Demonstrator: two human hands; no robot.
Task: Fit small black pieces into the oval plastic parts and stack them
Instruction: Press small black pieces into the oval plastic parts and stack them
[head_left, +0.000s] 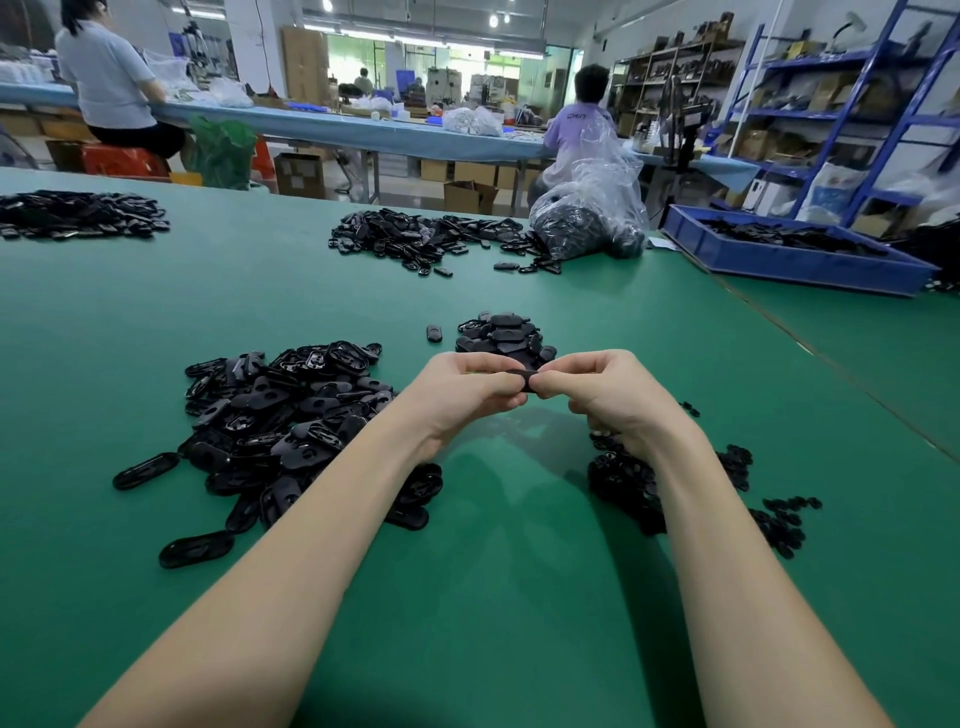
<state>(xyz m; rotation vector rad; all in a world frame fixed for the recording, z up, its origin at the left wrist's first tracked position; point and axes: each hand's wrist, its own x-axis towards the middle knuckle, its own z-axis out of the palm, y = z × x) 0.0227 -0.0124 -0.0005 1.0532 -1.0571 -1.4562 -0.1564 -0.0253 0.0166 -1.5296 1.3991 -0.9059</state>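
Note:
Both hands meet above the green table (493, 571). My left hand (467, 389) and my right hand (608, 389) pinch one black oval plastic part (527, 378) between their fingertips; most of it is hidden by the fingers. A heap of loose black oval parts (280, 415) lies to the left of my left forearm. Small black pieces (769, 499) are scattered under and right of my right wrist. Just beyond the hands stands a pile of stacked oval parts (501, 335).
A single oval part (434, 332) lies left of the stack. Farther back are more heaps of black parts (426, 241), (78, 214), a clear plastic bag (592, 208) and a blue tray (795, 249) at the right. People sit at a far blue bench.

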